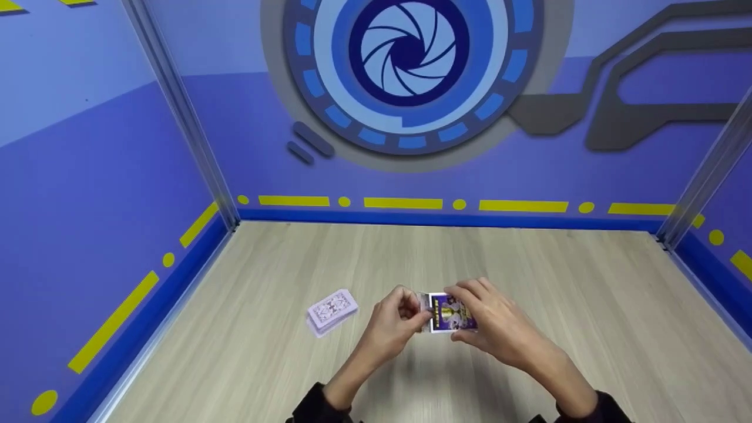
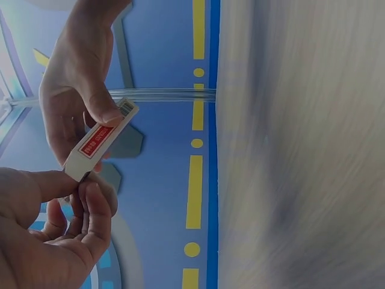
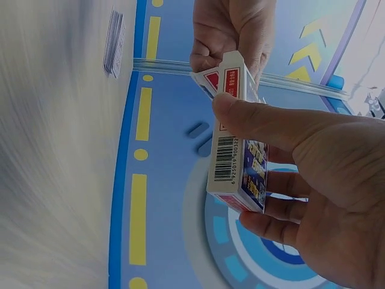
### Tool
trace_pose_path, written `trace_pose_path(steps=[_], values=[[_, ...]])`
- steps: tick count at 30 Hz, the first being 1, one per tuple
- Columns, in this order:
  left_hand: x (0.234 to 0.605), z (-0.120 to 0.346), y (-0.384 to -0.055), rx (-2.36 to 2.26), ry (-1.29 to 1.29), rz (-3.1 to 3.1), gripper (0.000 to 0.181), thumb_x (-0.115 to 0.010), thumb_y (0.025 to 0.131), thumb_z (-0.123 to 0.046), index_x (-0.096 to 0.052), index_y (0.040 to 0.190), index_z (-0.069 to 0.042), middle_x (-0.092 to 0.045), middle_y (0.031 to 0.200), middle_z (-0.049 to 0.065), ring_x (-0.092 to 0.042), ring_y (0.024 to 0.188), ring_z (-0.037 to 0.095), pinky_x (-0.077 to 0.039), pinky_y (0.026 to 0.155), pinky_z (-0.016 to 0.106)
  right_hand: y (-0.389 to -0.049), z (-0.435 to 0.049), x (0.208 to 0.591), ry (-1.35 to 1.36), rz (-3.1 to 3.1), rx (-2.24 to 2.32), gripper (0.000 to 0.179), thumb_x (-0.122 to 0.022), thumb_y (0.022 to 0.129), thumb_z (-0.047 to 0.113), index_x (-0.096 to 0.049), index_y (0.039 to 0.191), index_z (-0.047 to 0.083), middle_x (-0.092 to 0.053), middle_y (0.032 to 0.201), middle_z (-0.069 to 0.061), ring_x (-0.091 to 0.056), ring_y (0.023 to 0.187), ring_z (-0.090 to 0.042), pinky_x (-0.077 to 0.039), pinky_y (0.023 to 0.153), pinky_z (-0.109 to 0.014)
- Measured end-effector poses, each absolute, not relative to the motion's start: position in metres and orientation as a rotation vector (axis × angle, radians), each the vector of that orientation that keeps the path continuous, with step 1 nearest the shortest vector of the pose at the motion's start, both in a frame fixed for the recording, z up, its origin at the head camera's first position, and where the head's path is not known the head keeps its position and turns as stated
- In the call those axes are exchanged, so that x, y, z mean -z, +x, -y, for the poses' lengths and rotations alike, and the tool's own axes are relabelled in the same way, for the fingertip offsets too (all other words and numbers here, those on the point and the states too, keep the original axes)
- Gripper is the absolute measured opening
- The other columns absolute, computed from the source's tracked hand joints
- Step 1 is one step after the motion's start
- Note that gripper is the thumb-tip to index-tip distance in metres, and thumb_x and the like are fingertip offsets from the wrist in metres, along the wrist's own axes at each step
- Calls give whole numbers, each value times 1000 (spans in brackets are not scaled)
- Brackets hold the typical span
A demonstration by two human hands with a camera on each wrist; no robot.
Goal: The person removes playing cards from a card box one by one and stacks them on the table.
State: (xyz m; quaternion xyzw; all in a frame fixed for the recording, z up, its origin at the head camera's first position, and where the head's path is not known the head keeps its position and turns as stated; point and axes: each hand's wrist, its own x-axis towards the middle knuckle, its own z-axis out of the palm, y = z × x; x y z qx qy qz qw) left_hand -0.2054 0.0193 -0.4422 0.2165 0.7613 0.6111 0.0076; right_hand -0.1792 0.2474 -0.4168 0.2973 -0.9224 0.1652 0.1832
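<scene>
A small playing-card box (image 1: 451, 314), dark purple with a picture and a white border, is held above the table between both hands. My right hand (image 1: 499, 323) grips it by its long edges, thumb on one side and fingers on the other. At the box's left end, my left hand (image 1: 388, 326) pinches the end flap between thumb and fingers. The right wrist view shows that end of the box (image 3: 225, 159) with a flap standing out, and a barcode on the narrow side. Left of the hands, a stack of playing cards (image 1: 333, 308) lies face down, slightly fanned; its backs are patterned.
The wooden table (image 1: 282, 258) is bounded by a blue back wall (image 1: 235, 129) and a left side wall (image 1: 70, 205), both with yellow markings. Metal posts (image 1: 182, 111) stand at the corners. Another side wall rises at the right.
</scene>
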Motion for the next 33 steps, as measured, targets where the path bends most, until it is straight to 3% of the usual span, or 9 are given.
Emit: trace_pose_path(steps=[5,12,17,20,23,27,33], values=[[441,-16,-210,-1910,738,-2403,19,-69,93,4,-58,107,-2,-64,91,3,-59,80,10,-50,67,20,-182,-250,418,802,2617,-483,72,-96,73,24,-62,135,10,-62,126,-3,-55,109,-18,-55,83,-42],[435,-7,-211,-1600,953,-2773,49,-60,86,9,-67,132,-6,-59,108,3,-50,78,6,-44,65,20,-184,-254,419,744,2653,-476,72,-95,74,27,-62,136,11,-62,128,-4,-57,109,-19,-55,85,-43],[430,1,-210,-1268,973,-2907,51,-71,86,-4,-65,136,-12,-48,121,2,-52,80,7,-46,66,21,-184,-254,420,753,2650,-481,72,-95,74,27,-62,136,11,-62,128,-3,-57,109,-19,-55,83,-43],[427,4,-209,-1074,988,-2973,58,-85,84,-19,-61,137,-15,-44,128,3,-56,91,12,-51,77,26,-184,-253,420,769,2643,-484,72,-95,74,27,-62,136,11,-62,126,-3,-57,109,-18,-55,83,-43],[428,3,-207,-898,1049,-3079,67,-94,76,-29,-60,132,-15,-43,129,5,-54,103,17,-50,89,33,-183,-251,420,786,2642,-477,71,-95,74,26,-62,135,10,-62,125,-3,-57,109,-18,-55,85,-43],[429,0,-206,-753,1116,-3182,68,-96,73,-32,-60,127,-13,-47,124,3,-51,108,18,-47,96,36,-183,-250,420,796,2651,-474,71,-95,74,24,-62,135,10,-62,126,-3,-57,109,-18,-54,87,-43],[423,8,-207,-733,1109,-3182,70,-92,78,-32,-61,137,-11,-52,121,3,-49,112,18,-44,100,36,-184,-254,419,749,2665,-479,72,-94,75,25,-61,137,9,-62,129,-6,-59,113,-22,-54,88,-46]])
